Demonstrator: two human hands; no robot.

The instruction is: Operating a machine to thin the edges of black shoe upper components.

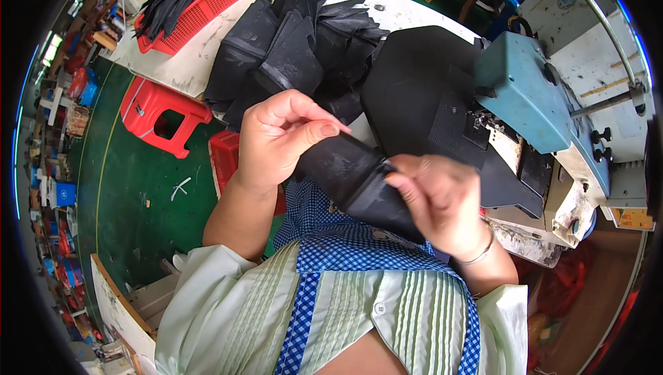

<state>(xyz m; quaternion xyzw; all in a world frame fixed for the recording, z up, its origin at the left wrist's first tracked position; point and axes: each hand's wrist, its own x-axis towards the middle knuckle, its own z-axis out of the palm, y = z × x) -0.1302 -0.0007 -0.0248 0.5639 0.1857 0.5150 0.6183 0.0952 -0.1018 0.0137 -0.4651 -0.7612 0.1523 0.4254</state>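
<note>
Fingers of my left hand [276,141] and right hand [436,202] both pinch the folded black fabric piece [349,171], near the teal sewing machine [532,95].

pale green pleated blouse [262,306], blue-white checked apron [331,244], thin silver bangle [476,254] at right wrist.

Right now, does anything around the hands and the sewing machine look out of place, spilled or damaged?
Nothing looks spilled or broken. Both hands, left and right, hold one folded black fabric piece. The stack of black pieces on the white table is fanned out loosely. The sewing machine shows worn, chipped paint on its base.
</note>
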